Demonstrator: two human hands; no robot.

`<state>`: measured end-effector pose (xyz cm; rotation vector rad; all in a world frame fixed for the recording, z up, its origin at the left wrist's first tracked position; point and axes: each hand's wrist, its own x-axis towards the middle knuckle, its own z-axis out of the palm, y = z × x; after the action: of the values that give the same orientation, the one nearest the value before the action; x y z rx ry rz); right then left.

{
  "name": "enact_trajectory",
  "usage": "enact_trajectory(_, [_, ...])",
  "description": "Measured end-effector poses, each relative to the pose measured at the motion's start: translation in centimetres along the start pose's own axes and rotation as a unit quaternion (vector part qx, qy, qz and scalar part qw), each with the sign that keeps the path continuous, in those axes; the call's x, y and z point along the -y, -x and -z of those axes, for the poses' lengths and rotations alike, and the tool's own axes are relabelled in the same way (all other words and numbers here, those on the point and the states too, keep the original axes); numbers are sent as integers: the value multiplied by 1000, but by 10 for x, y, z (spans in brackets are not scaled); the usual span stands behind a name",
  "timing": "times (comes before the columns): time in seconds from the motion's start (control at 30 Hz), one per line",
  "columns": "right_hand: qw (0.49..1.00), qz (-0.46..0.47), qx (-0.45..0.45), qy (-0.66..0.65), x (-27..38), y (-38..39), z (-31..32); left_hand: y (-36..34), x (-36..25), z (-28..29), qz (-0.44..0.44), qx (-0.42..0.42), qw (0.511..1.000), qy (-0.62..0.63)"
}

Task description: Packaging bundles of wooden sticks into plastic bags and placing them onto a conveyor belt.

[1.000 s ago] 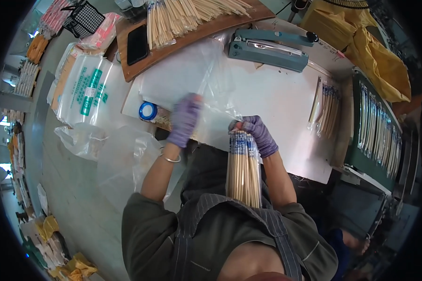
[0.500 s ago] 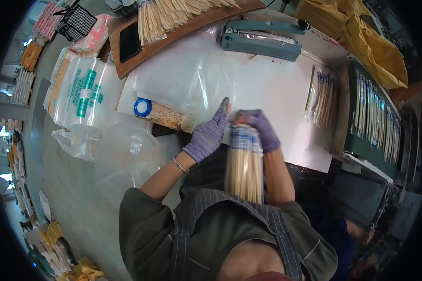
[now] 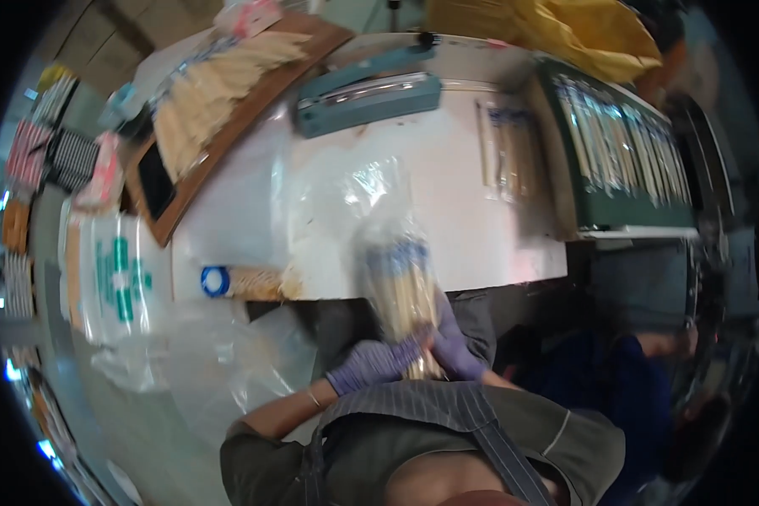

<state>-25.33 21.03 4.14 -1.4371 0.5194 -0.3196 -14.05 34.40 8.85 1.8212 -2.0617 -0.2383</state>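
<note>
left hand [image 3: 371, 364] + right hand [image 3: 455, 347] | grip stick bundle [image 3: 403, 295] (bagged) | over table edge [image 3: 481, 277]

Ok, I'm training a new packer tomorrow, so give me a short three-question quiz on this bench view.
1. True or false: both gloved hands, left hand and right hand, hold the bundle of wooden sticks.
2. What covers the bundle's top? A) clear plastic bag B) cardboard box C) cloth
3. Which tool lies at the far side of the white table?

Key: 1 true. 2 A. 3 the teal heat sealer.
</note>
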Motion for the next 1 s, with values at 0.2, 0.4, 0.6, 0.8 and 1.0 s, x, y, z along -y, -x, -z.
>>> enact_trajectory(0.2, [916, -107, 255, 290, 69, -110, 68, -161, 118, 79, 127, 63, 976, 166])
enact_trajectory(0.4, [925, 212, -229, 219, 164, -189, 217, -366, 256, -17, 63, -75, 946, -309])
enact_trajectory(0.6, [574, 77, -583, 570, 166, -216, 525, -462, 310, -53, 152, -22, 899, -410])
enact_trajectory(0.8, [364, -271, -648, 612, 157, -181, 612, -471, 270, -2, 153, 102, 931, -316])
enact_trajectory(1.0, [584, -120, -482, 641, 140, -159, 641, -407, 213, 7, 210, 151, 962, 91])
